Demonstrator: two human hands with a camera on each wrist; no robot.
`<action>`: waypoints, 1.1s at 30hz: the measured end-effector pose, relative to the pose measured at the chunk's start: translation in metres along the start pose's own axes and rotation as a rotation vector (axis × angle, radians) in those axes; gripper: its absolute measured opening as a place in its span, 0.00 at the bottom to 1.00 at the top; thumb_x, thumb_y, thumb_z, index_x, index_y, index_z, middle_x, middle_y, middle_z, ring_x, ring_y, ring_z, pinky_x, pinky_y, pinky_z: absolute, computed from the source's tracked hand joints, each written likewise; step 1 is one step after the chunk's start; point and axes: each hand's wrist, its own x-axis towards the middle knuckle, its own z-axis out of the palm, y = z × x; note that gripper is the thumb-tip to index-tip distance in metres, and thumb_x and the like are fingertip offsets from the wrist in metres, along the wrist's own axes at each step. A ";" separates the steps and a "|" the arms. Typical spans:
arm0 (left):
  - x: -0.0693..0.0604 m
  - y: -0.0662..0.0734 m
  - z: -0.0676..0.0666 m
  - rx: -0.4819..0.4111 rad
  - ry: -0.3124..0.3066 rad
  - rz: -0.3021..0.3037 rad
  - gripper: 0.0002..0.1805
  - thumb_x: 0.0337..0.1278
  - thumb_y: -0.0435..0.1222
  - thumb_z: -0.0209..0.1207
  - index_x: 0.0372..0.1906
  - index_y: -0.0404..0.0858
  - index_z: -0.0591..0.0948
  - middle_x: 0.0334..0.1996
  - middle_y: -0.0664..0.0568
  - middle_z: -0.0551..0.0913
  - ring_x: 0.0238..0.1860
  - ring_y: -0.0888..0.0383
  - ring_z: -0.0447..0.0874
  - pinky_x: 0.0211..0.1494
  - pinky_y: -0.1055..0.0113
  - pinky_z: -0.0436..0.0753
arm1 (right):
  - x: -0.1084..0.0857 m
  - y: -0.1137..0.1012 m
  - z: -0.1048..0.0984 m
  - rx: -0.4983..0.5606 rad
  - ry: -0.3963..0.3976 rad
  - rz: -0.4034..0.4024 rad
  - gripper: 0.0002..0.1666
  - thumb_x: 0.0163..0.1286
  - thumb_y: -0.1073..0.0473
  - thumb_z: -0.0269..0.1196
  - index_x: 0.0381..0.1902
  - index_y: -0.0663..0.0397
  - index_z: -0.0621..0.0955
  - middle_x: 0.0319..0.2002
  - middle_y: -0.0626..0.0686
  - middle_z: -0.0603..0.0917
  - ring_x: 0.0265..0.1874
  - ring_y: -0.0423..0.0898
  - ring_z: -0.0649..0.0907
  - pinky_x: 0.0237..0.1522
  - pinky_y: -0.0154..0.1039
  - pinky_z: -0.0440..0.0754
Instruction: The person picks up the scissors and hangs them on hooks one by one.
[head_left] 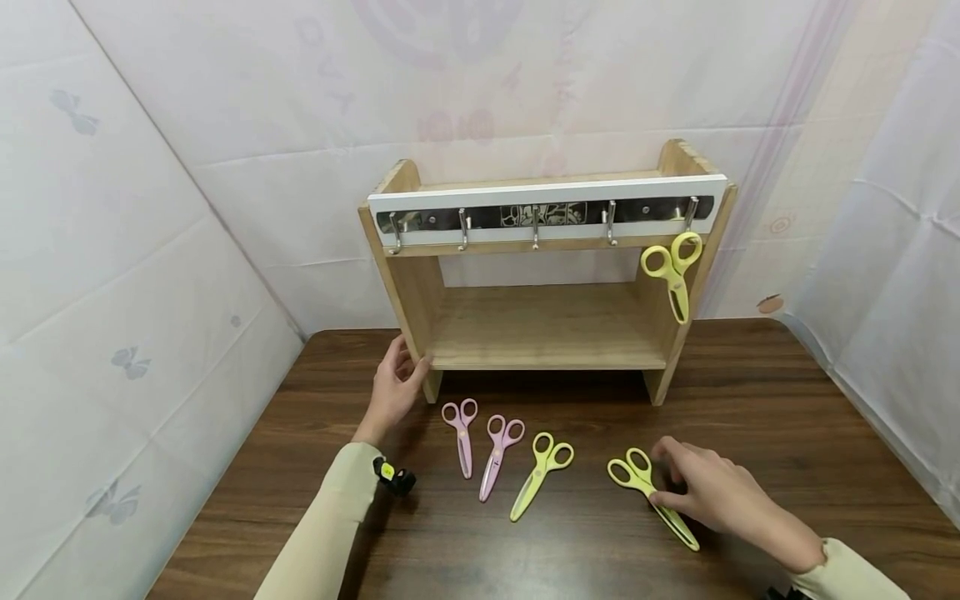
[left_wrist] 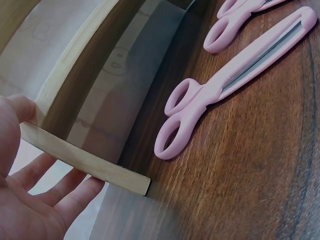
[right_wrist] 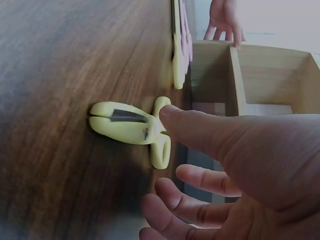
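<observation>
My left hand (head_left: 395,385) holds the lower left side panel of a wooden shelf rack (head_left: 540,325). In the left wrist view its thumb lies on the inner side and its fingers on the outer side. At the right, my right hand (head_left: 712,487) hovers beside yellow scissors (head_left: 643,482) on the table. Its thumb (right_wrist: 195,127) is near the handle loops, with the other fingers spread apart from it. Other yellow scissors (head_left: 540,475) and two pink pairs of scissors (head_left: 497,454) (head_left: 462,433) lie in front of the rack.
A white board with a metal hook strip (head_left: 480,218) spans the rack's top front. Yellow scissors (head_left: 677,271) hang from its rightmost hook. The dark wooden table (head_left: 300,500) is bounded by patterned cloth walls (head_left: 135,250) at the back and sides.
</observation>
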 end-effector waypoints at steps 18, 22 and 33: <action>-0.005 0.021 -0.002 0.000 -0.005 -0.001 0.29 0.71 0.27 0.59 0.73 0.30 0.67 0.59 0.27 0.79 0.56 0.31 0.81 0.55 0.45 0.83 | -0.003 -0.003 0.011 -0.009 -0.026 0.063 0.19 0.59 0.50 0.77 0.26 0.36 0.73 0.19 0.34 0.70 0.17 0.34 0.68 0.19 0.37 0.66; -0.006 0.020 -0.002 -0.007 -0.007 -0.001 0.29 0.71 0.27 0.59 0.73 0.30 0.67 0.60 0.27 0.78 0.57 0.31 0.81 0.56 0.43 0.82 | -0.003 -0.002 0.010 -0.027 -0.026 0.071 0.18 0.58 0.53 0.77 0.26 0.36 0.74 0.19 0.36 0.70 0.17 0.36 0.69 0.19 0.38 0.66; -0.006 0.019 -0.002 0.007 -0.012 -0.010 0.29 0.71 0.28 0.59 0.73 0.31 0.67 0.60 0.28 0.78 0.57 0.31 0.81 0.54 0.48 0.83 | -0.003 0.002 0.006 -0.042 0.005 0.067 0.17 0.59 0.55 0.76 0.29 0.38 0.74 0.20 0.35 0.70 0.17 0.36 0.68 0.19 0.38 0.65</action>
